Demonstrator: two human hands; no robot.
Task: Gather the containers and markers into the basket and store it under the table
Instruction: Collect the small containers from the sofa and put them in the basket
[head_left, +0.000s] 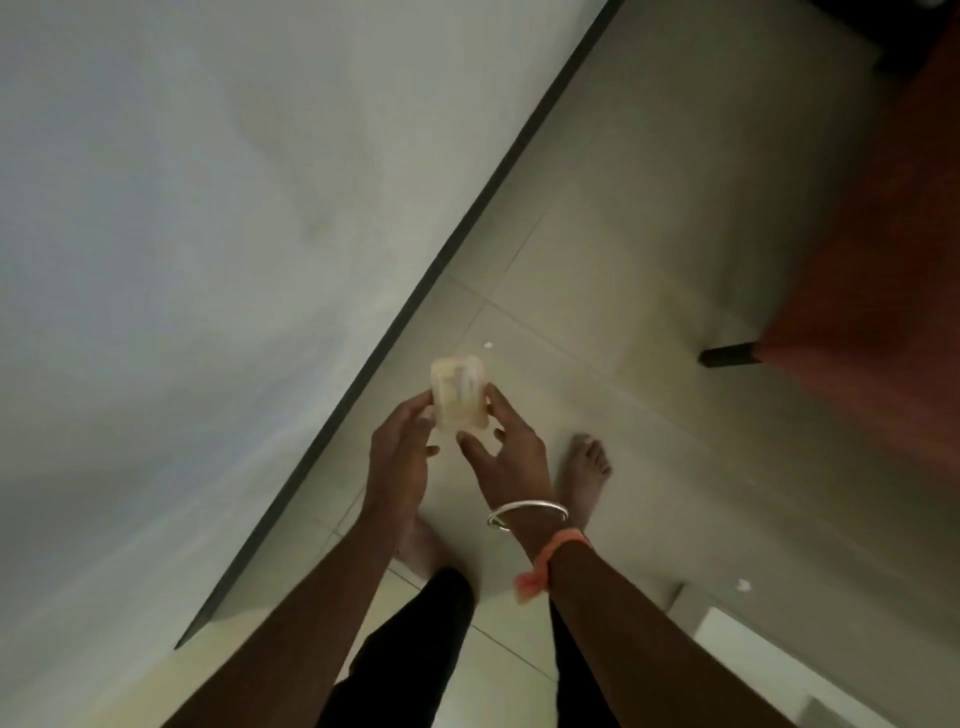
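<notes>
A small translucent plastic container (459, 393) with a pale yellowish tint is held in front of me, above the floor and just off the table's edge. My left hand (402, 452) grips its left side. My right hand (506, 451), with a silver bangle and an orange thread at the wrist, grips its right side and bottom. The picture is blurred, so the container's contents cannot be made out. No basket and no markers are in view.
A large white table top (182, 260) with a dark edge fills the left half. A red-brown piece of furniture (872, 260) with a dark leg stands at the right on the tiled floor (623, 312). My bare feet are below my hands.
</notes>
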